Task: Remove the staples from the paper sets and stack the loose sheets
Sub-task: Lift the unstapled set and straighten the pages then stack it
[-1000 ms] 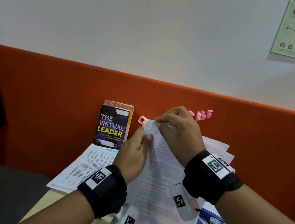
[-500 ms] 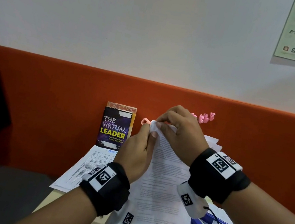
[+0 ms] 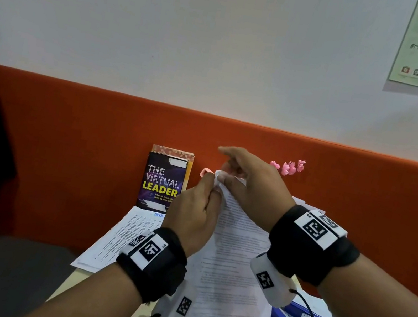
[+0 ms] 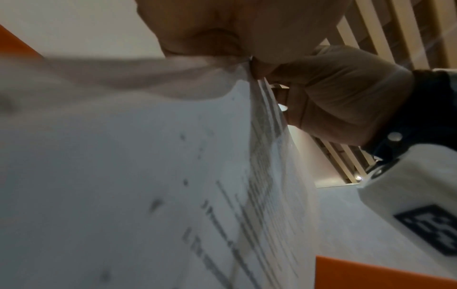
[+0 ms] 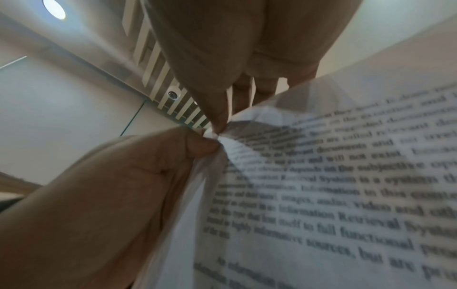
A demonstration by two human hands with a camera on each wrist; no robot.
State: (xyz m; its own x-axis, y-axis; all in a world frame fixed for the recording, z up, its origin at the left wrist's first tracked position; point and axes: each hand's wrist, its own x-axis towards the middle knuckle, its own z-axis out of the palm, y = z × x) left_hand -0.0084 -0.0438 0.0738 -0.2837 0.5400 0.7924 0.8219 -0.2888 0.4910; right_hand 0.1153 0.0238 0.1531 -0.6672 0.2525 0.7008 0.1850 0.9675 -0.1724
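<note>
Both hands working one corner

Left hand (image 3: 193, 219) and right hand (image 3: 252, 190) both pinch the crumpled top corner of a printed paper set (image 3: 233, 267), lifted above the counter (image 3: 64, 291).

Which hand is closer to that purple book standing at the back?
Left. The left hand is just right of the book; the right hand is farther right, beyond the held paper set.
</note>
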